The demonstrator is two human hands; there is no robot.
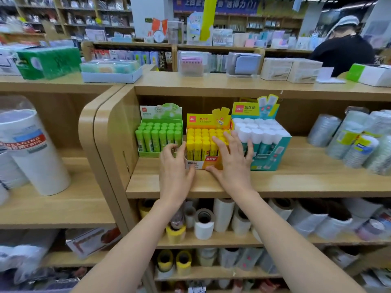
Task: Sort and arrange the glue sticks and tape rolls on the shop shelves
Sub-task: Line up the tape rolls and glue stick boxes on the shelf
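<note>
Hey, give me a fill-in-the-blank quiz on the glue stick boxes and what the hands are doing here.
The green box stands at the ___ end of the row of three boxes. The left hand and right hand both touch the middle box, which holds ___ sticks. The teal box holds sticks with ___ caps. The tape rolls sit on the shelf ___ the boxes.
Missing words: left; yellow; white; below.

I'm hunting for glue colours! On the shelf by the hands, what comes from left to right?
green glue stick box → yellow glue stick box → teal glue stick box → clear tape rolls
</note>
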